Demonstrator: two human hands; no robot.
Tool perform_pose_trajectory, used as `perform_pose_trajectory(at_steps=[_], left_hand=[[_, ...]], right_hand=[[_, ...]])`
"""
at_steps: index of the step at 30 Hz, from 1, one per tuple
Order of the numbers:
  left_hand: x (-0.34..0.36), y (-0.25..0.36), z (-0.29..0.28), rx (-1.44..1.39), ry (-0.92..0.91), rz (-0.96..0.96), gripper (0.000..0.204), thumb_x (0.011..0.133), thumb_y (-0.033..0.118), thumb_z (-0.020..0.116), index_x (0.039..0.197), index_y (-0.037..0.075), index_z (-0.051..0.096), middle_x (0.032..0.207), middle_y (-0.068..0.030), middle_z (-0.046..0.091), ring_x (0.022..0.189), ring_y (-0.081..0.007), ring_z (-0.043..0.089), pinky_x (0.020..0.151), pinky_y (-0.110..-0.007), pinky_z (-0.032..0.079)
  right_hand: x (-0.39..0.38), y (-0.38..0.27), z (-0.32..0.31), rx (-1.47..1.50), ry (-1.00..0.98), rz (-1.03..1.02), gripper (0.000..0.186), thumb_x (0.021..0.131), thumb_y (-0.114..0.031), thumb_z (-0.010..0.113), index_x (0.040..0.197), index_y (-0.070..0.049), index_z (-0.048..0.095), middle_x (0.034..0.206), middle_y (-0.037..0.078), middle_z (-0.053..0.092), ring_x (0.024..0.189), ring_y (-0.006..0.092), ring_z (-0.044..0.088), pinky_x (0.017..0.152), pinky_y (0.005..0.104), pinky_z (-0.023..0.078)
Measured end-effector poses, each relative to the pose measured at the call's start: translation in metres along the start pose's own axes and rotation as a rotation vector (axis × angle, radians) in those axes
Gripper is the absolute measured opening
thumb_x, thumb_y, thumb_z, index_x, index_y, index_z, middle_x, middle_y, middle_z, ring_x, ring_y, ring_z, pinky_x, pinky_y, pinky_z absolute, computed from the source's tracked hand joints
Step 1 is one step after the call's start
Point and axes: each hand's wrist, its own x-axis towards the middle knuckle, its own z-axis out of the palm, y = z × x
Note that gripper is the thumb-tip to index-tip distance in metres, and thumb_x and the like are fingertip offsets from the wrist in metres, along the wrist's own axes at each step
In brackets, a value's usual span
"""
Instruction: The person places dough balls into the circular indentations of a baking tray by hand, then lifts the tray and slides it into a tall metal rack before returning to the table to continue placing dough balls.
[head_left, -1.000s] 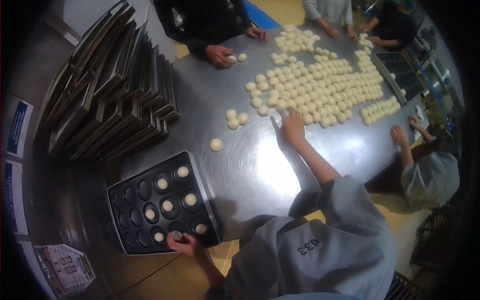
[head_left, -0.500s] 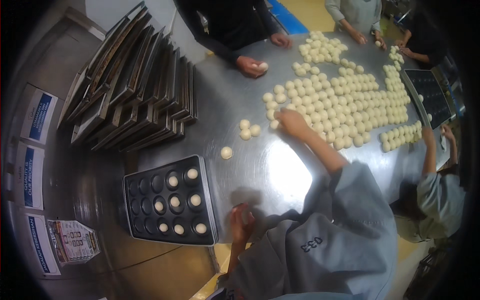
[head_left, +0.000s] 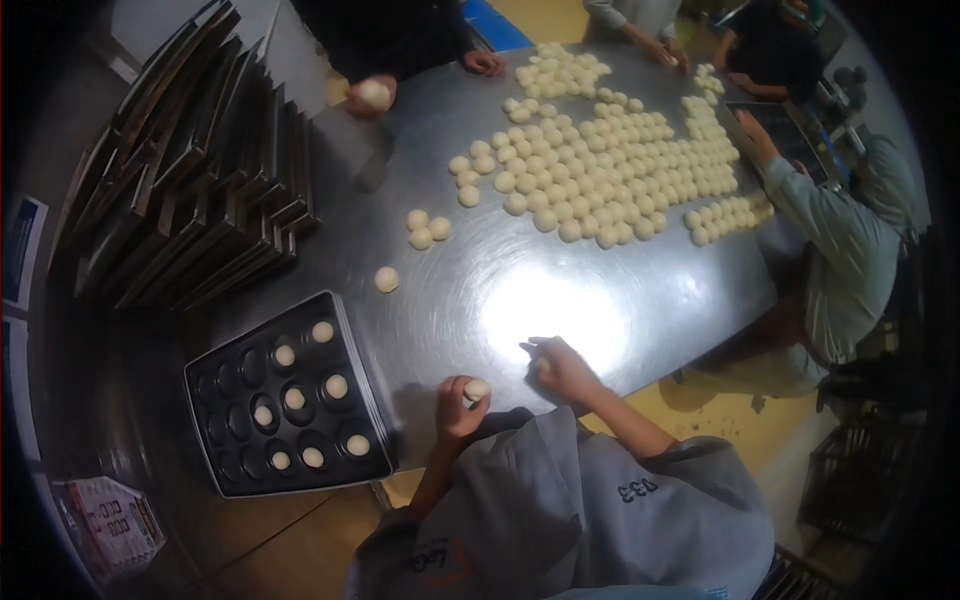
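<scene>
My left hand (head_left: 457,412) is closed around a dough ball (head_left: 477,390) at the table's near edge. To its right, over the metal table (head_left: 440,300), my right hand (head_left: 565,372) has curled fingers with a small pale piece of dough (head_left: 543,367) partly showing between them. On the left lies a dark baking tray (head_left: 237,420) with round wells; several hold one dough ball each. A single dough ball (head_left: 386,279) sits beyond the tray, and a small cluster of dough balls (head_left: 421,238) lies farther back. Rows of dough balls (head_left: 600,170) cover the far middle of the table.
Metal trays (head_left: 190,170) stand on edge in a stack at the far left. Across the table, a person's hand (head_left: 372,96) holds a dough ball. At the right, a co-worker's sleeve (head_left: 835,220) reaches toward another dark tray (head_left: 790,135). Other people stand at the far end.
My right hand has come back from the dough rows to near my body. My left hand has lifted slightly and now shows a dough ball. The view has shifted to the right.
</scene>
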Motion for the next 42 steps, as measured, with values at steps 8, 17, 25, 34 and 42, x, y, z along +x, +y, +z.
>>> perform_pose_trajectory(at_steps=[8,17,25,34,42], left_hand=[[0.018,-0.001,-0.010,0.222,-0.072,0.008,0.060,0.077,0.033,0.081,0.128,0.010,0.059,0.126,-0.0104,0.056,0.121,-0.0309,0.051,0.100,-0.046,0.039],[0.013,-0.003,-0.003,0.168,-0.273,0.354,0.024,0.086,0.021,0.073,0.108,0.015,0.067,0.108,-0.0061,0.060,0.106,-0.0259,0.058,0.092,-0.041,0.045],[0.019,0.003,0.017,0.302,-0.195,0.317,0.015,0.086,0.022,0.074,0.087,0.011,0.063,0.090,-0.0069,0.061,0.089,-0.0269,0.061,0.077,-0.041,0.049],[0.045,0.029,0.048,0.395,-0.067,-0.079,0.030,0.100,0.033,0.061,0.082,0.009,0.061,0.071,-0.0148,0.066,0.067,-0.0368,0.066,0.059,-0.048,0.050],[0.038,0.087,0.099,0.311,-0.113,-0.189,0.024,0.098,0.032,0.063,0.093,0.008,0.060,0.089,-0.0200,0.068,0.086,-0.0405,0.067,0.067,-0.048,0.051]], right_hand=[[-0.011,0.060,0.008,-0.520,0.490,-0.065,0.038,0.083,-0.020,0.068,0.119,-0.009,0.064,0.123,0.017,0.056,0.122,0.0363,0.049,0.100,0.0481,0.043],[-0.002,0.079,0.016,-0.498,0.324,-0.290,0.019,0.086,-0.011,0.067,0.104,-0.007,0.062,0.103,0.011,0.062,0.101,0.0320,0.059,0.086,0.0418,0.050],[0.021,0.077,0.018,-0.476,0.387,-0.228,0.020,0.089,-0.024,0.071,0.078,-0.009,0.063,0.075,0.008,0.062,0.073,0.0286,0.063,0.067,0.0415,0.051],[0.035,0.082,0.012,-0.430,0.379,-0.328,0.034,0.096,-0.036,0.064,0.073,-0.011,0.065,0.066,0.009,0.065,0.062,0.0291,0.066,0.056,0.0415,0.052],[-0.003,0.103,-0.021,-0.307,0.049,-0.149,0.023,0.094,-0.032,0.064,0.087,-0.010,0.065,0.093,0.014,0.068,0.089,0.0317,0.067,0.074,0.0481,0.051]])
